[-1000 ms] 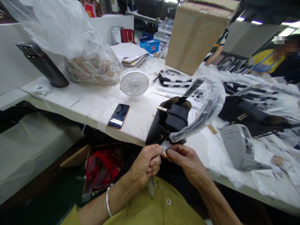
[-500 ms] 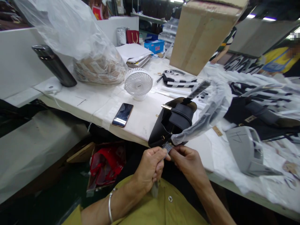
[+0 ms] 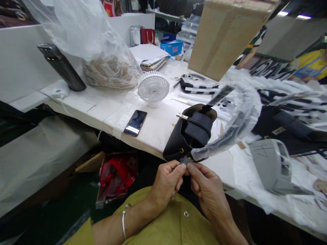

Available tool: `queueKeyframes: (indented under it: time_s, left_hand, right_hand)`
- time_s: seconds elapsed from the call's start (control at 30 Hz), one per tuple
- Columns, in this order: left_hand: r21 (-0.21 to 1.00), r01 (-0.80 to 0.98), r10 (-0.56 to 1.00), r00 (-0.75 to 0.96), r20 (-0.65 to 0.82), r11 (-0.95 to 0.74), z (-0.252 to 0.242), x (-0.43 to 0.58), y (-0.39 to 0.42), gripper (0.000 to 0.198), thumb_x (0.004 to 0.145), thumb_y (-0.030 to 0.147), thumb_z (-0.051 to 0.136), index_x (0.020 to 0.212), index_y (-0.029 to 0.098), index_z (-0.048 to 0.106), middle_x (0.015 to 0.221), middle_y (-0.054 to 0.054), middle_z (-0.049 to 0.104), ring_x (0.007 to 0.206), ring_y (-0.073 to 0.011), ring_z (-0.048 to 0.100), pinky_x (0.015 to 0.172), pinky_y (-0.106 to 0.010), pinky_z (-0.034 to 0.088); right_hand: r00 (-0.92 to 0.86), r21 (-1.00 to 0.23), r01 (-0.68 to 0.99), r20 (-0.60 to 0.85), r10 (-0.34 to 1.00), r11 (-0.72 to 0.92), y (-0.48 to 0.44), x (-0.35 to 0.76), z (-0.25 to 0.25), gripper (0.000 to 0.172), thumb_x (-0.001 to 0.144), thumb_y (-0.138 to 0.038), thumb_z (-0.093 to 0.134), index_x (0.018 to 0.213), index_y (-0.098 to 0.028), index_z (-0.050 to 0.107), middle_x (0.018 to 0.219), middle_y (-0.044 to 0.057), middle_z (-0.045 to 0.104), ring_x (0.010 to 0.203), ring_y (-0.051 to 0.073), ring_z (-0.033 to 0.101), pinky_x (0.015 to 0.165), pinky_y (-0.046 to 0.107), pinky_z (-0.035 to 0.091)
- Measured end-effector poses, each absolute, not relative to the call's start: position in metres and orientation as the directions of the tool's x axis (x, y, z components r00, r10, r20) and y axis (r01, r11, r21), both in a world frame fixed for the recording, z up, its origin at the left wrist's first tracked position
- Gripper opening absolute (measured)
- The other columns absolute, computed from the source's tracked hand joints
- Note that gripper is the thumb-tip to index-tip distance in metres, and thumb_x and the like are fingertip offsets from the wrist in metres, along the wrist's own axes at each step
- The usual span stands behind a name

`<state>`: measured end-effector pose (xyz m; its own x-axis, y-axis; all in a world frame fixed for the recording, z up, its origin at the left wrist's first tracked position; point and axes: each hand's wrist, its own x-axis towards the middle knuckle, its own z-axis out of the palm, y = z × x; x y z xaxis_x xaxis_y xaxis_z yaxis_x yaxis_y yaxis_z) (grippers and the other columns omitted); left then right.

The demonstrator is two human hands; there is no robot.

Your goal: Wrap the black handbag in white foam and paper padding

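A black handbag (image 3: pixel 176 141) stands at the table's front edge, its top gaping and a gold-coloured clasp on its flap. Its handle (image 3: pixel 237 126), wrapped in clear plastic film, arches up to the right. Just below the bag, my left hand (image 3: pixel 167 180) pinches a small plastic-wrapped strap end (image 3: pixel 185 160) between thumb and fingers. My right hand (image 3: pixel 206 183) pinches the same piece from the other side, thumbs almost touching. The fingers partly cover what they hold.
On the table are a phone (image 3: pixel 135 123), a white fan (image 3: pixel 153 90), a dark flask (image 3: pixel 62 68), a grey tape dispenser (image 3: pixel 268 163) and a large carton (image 3: pixel 227 37). More black bags (image 3: pixel 286 126) lie right. Below sits a box with red items (image 3: pixel 117 177). Other people stand at far right.
My right hand has closed in on the strap end beside my left thumb. The grey strip that hung beneath my left hand no longer shows. The view has shifted slightly.
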<state>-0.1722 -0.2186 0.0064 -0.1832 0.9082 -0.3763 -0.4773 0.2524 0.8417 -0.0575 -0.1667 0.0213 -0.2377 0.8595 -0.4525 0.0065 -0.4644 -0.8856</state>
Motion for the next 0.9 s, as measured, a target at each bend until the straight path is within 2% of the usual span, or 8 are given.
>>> queueKeyframes:
  time_s: [0.13, 0.23, 0.3, 0.47, 0.57, 0.67, 0.77, 0.9]
  left_hand:
    - [0.763, -0.59, 0.908, -0.116, -0.403, 0.263, 0.007, -0.172, -0.218, 0.044, 0.083, 0.058, 0.062, 0.072, 0.016, 0.056, 0.039, 0.009, 0.039, 0.027, -0.0032, 0.024, 0.028, -0.015, 0.017]
    - [0.697, -0.655, 0.914, -0.023, -0.406, 0.293, 0.008, -0.175, -0.216, 0.044, 0.08, 0.059, 0.065, 0.072, 0.017, 0.055, 0.038, 0.011, 0.036, 0.026, -0.0028, 0.02, 0.027, -0.015, 0.015]
    - [0.662, -0.673, 0.913, 0.05, -0.405, 0.33, 0.007, -0.178, -0.215, 0.043, 0.078, 0.058, 0.067, 0.072, 0.017, 0.055, 0.037, 0.011, 0.034, 0.026, -0.0028, 0.019, 0.027, -0.015, 0.015]
    - [0.713, -0.608, 0.922, 0.089, -0.376, 0.349, 0.007, -0.182, -0.215, 0.038, 0.083, 0.054, 0.062, 0.077, 0.018, 0.054, 0.04, 0.011, 0.035, 0.028, -0.0036, 0.019, 0.029, -0.017, 0.014]
    - [0.864, -0.423, 0.953, -0.005, -0.302, 0.271, 0.008, -0.185, -0.217, 0.028, 0.091, 0.045, 0.053, 0.084, 0.018, 0.057, 0.046, 0.01, 0.038, 0.034, -0.0051, 0.025, 0.035, -0.018, 0.02]
    - [0.994, 0.021, 0.98, -0.169, -0.101, 0.106, 0.006, -0.189, -0.218, 0.023, 0.095, 0.034, 0.047, 0.086, 0.017, 0.06, 0.056, 0.006, 0.043, 0.047, -0.0069, 0.036, 0.046, -0.019, 0.028]
    - [0.905, 0.418, 0.963, -0.208, 0.172, -0.071, -0.001, -0.191, -0.216, 0.022, 0.096, 0.024, 0.044, 0.08, 0.016, 0.057, 0.062, 0.004, 0.045, 0.052, -0.0075, 0.04, 0.053, -0.022, 0.029]
    - [0.822, 0.546, 0.938, -0.172, 0.301, -0.163, -0.005, -0.191, -0.214, 0.021, 0.096, 0.019, 0.043, 0.077, 0.017, 0.053, 0.062, 0.003, 0.046, 0.052, -0.008, 0.041, 0.054, -0.024, 0.028]
  right_hand:
    - [-0.486, -0.741, -0.207, -0.489, 0.724, -0.639, -0.169, -0.06, 0.027, 0.027, 0.079, -0.04, 0.078, 0.082, -0.015, 0.068, 0.035, -0.013, 0.032, 0.032, 0.0, 0.015, 0.035, 0.013, 0.016]
    - [-0.683, -0.573, -0.244, -0.471, 0.558, -0.782, -0.165, -0.057, 0.029, 0.019, 0.083, -0.03, 0.075, 0.096, -0.017, 0.07, 0.032, -0.016, 0.026, 0.029, 0.0, 0.006, 0.031, 0.012, 0.014]
    - [-0.758, -0.513, -0.233, -0.437, 0.485, -0.826, -0.16, -0.054, 0.028, 0.014, 0.083, -0.028, 0.074, 0.091, -0.017, 0.07, 0.032, -0.016, 0.024, 0.029, 0.0, 0.004, 0.031, 0.012, 0.014]
    - [-0.779, -0.555, -0.176, -0.426, 0.46, -0.813, -0.15, -0.051, 0.024, 0.035, 0.085, -0.043, 0.07, 0.067, -0.013, 0.066, 0.031, -0.013, 0.024, 0.028, 0.0, 0.01, 0.031, 0.013, 0.015]
    - [-0.656, -0.758, -0.078, -0.45, 0.606, -0.648, -0.149, -0.046, 0.027, 0.039, 0.086, -0.052, 0.066, 0.077, -0.014, 0.067, 0.033, -0.01, 0.037, 0.029, 0.001, 0.018, 0.034, 0.015, 0.017]
    - [-0.434, -0.926, 0.134, -0.375, 0.819, -0.353, -0.152, -0.036, 0.035, 0.046, 0.085, -0.06, 0.063, 0.091, -0.014, 0.068, 0.043, -0.006, 0.05, 0.034, 0.004, 0.032, 0.037, 0.018, 0.02]
    - [-0.349, -0.937, 0.3, -0.283, 0.893, -0.18, -0.154, -0.034, 0.042, 0.051, 0.083, -0.065, 0.061, 0.085, -0.015, 0.068, 0.044, -0.006, 0.047, 0.038, 0.006, 0.035, 0.039, 0.02, 0.024]
    - [-0.376, -0.924, 0.336, -0.312, 0.873, -0.185, -0.157, -0.049, 0.045, 0.046, 0.081, -0.062, 0.064, 0.071, -0.017, 0.06, 0.045, -0.006, 0.044, 0.04, 0.007, 0.034, 0.041, 0.022, 0.025]
